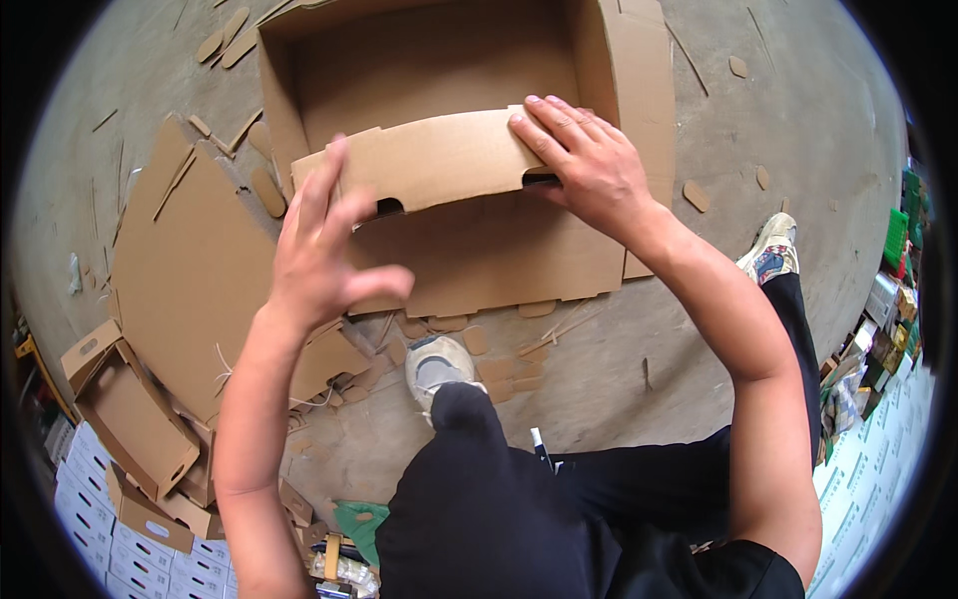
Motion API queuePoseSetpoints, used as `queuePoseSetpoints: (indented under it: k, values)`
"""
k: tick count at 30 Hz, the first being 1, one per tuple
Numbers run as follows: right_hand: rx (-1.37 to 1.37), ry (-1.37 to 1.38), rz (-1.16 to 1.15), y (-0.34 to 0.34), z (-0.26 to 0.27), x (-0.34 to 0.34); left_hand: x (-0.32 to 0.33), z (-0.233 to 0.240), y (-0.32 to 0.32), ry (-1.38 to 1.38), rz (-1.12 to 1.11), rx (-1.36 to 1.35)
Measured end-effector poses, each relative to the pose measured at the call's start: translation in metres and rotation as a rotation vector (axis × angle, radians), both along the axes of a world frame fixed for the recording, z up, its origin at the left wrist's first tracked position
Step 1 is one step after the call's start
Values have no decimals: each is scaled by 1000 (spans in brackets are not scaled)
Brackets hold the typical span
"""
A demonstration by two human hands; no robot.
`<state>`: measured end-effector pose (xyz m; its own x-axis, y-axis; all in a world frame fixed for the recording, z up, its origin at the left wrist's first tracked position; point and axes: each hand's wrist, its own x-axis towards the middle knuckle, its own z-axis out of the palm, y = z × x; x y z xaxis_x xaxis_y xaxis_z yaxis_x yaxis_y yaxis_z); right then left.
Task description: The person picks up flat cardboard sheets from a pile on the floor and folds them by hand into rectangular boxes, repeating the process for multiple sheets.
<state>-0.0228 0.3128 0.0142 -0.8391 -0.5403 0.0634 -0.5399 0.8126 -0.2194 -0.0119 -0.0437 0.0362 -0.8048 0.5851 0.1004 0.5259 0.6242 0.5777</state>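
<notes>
In front of me on the floor lies a large open cardboard box (434,60), partly folded. Its near side carries a folded cardboard flap (441,157) with dark cut-outs along the lower edge. My right hand (587,157) rests on the right end of this flap, fingers over the top edge and thumb underneath, beside a cut-out. At the flap's left end is my left hand (318,239), blurred, with its fingers spread; whether it touches the cardboard I cannot tell. Below the flap a flat cardboard panel (494,254) extends towards my feet.
Flat cardboard sheets (194,262) lie at left, with small cardboard offcuts (479,341) scattered on the concrete floor. Finished-looking cardboard trays (135,419) are piled at lower left above stacked white boxes (82,487). My shoes (441,367) stand close to the panel. Mixed goods line the right edge.
</notes>
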Motion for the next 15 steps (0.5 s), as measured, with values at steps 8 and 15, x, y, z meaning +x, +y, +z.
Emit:
queuePoseSetpoints:
  k: [8, 15]
  values:
    - [126, -168, 12, -7, 5, 7, -3, -21, 58, -387, 79, -681]
    - [179, -299, 13, -19, 5, 2, 3, -8, 74, -34, -26, -177]
